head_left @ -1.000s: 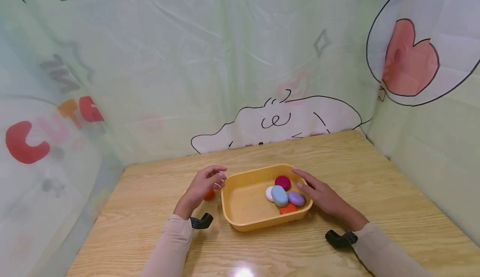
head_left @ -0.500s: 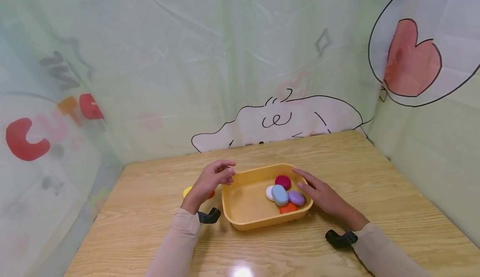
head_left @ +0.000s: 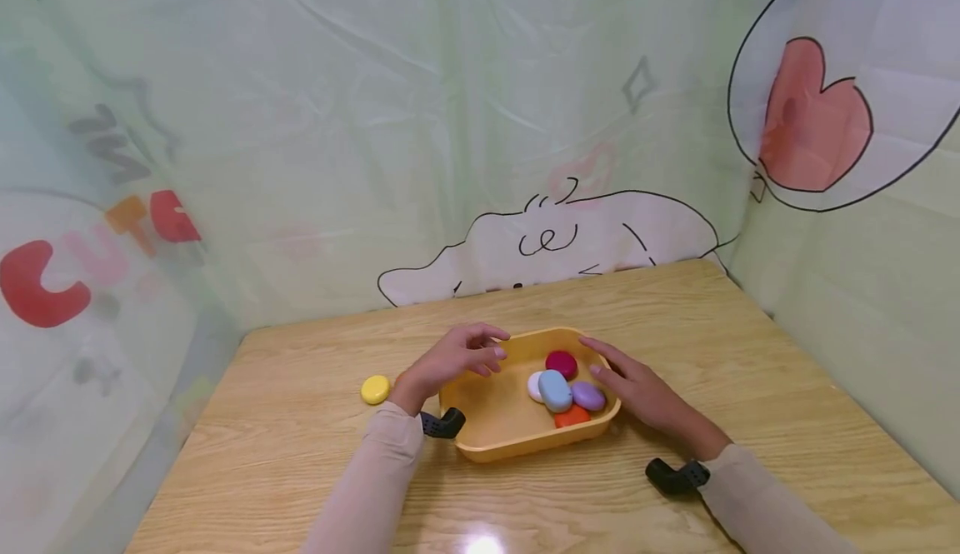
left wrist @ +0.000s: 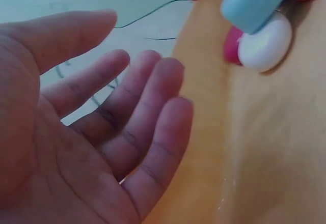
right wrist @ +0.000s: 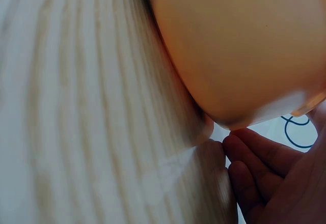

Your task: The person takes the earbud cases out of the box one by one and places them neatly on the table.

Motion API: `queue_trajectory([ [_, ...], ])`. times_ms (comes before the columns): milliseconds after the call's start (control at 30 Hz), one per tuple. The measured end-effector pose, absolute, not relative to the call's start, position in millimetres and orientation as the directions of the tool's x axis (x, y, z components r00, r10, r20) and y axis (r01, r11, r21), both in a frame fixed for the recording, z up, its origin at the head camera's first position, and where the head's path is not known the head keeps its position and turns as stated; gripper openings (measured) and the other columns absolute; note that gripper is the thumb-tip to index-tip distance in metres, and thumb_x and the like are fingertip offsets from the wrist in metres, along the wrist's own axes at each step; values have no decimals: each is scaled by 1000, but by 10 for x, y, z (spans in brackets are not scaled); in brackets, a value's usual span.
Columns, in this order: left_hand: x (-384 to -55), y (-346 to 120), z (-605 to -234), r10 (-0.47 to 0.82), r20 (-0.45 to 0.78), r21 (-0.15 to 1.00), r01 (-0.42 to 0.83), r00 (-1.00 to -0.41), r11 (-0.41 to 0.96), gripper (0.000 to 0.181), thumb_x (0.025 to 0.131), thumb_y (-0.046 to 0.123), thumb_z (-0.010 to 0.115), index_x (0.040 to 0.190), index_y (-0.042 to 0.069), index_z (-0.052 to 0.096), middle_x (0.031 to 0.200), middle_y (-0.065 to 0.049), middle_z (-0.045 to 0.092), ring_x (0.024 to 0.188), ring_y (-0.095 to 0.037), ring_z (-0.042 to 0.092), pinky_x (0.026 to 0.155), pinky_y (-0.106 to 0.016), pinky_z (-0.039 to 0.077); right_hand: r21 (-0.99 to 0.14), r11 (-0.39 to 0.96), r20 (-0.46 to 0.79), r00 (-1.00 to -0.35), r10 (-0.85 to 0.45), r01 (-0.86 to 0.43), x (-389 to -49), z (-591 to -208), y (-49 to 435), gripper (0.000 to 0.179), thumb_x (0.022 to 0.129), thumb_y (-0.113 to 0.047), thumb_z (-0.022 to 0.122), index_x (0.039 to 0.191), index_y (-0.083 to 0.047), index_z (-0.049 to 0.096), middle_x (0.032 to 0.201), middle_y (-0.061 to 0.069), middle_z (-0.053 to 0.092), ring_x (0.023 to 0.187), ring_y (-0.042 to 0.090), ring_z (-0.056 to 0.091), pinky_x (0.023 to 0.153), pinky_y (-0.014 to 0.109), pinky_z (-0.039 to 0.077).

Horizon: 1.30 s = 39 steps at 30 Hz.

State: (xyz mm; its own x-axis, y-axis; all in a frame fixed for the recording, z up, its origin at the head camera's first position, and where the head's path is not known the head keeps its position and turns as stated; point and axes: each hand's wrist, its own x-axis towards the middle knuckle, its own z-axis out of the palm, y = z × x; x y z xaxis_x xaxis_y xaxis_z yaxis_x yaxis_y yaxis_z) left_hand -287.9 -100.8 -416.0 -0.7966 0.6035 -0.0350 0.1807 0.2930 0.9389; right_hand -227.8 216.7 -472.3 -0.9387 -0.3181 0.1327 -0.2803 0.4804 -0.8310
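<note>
My left hand (head_left: pixel 465 354) hovers over the left part of a yellow-orange plastic tray (head_left: pixel 517 449). Its fingers are loosely bent, and the left wrist view shows nothing in the palm. At the tray's right end, my right hand (head_left: pixel 643 389) holds the side, thumb at the rim and fingertips against the outer wall. Inside, toward the right, lie smooth pebble-like pieces: a light blue one (head_left: pixel 555 391) on top, a white one (left wrist: pixel 266 42), a crimson one (head_left: pixel 561 363), a purple one (head_left: pixel 588 396) and an orange-red one (head_left: pixel 572 416).
Left of the tray, a yellow rounded piece (head_left: pixel 376 389) lies on the wooden table (head_left: pixel 277 437). A printed cloth (head_left: pixel 337 137) hangs along the back and sides. Black cameras are strapped to both wrists.
My left hand has moved right, from beside the tray to above its left part, uncovering the yellow piece. An orange-red piece near it is now mostly hidden by the wrist. My right hand stays put.
</note>
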Motion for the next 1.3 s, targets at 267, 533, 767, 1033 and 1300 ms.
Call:
queue_trajectory([
  [267,-2904,-801,-4191,668,-108,901,212,-736,379,43,96,17,67,134,-1,58,118,-12,64,98,-21,66,88,-37,55,-828,485,130,-938,-320,-280,-2304,-4751,2158,53,108,-33,45,157,-19,34,161,15,30,146,44,24,111,66,22],
  [533,-2880,-690,-4281,685,-181,822,274,-705,499,46,91,20,73,135,13,63,133,-5,61,98,-16,60,86,-30,51,-830,488,115,-939,-325,-271,-2300,-4769,2126,52,107,-34,45,157,-21,35,160,14,31,146,43,25,111,67,22],
  [767,-2898,-651,-4345,687,-205,718,371,-697,590,47,88,29,78,133,22,66,130,7,61,111,-14,55,96,-31,45,-830,485,121,-938,-325,-276,-2300,-4761,2118,52,107,-33,46,157,-20,35,160,14,31,146,43,25,111,66,23],
  [1033,-2938,-583,-4404,718,-177,701,426,-673,572,46,87,28,79,131,22,67,123,12,63,113,-14,54,100,-30,42,-827,504,96,-946,-310,-249,-2301,-4738,2155,54,107,-36,46,157,-23,34,161,14,29,147,44,24,110,67,23],
  [1300,-2963,-501,-4454,717,-146,576,531,-681,622,44,86,28,81,127,19,67,119,10,62,104,-10,54,97,-24,44,-832,502,85,-950,-301,-234,-2302,-4730,2158,54,107,-37,46,157,-22,33,161,16,28,146,46,22,109,67,23],
])
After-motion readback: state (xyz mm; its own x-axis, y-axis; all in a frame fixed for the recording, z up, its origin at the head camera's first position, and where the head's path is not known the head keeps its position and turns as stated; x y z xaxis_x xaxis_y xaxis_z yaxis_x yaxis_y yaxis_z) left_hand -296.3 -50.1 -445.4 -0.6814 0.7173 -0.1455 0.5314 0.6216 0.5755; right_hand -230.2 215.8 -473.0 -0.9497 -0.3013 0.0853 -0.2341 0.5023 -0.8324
